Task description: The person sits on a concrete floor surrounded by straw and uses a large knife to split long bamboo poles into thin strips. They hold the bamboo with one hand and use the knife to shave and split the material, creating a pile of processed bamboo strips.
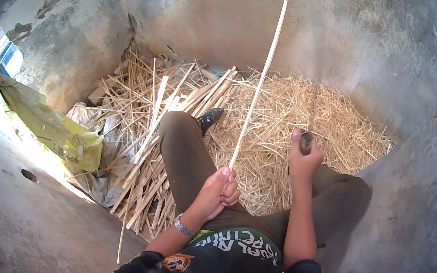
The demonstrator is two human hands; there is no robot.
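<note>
long, thin, pale stick [262, 78], nearly straight, low end in the left hand [216, 194], the rest reaching far up from that fist; dark-handled tool [305, 143], inside the right hand [308, 159], its far part blurry beyond the grip

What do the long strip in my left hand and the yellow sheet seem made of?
Long strip: probably split bamboo or wood, matte, judging by its pale, slender, stiff-looking length. Yellow sheet: likely thin plastic, faintly glossy, judging by its creases and translucent look.
</note>
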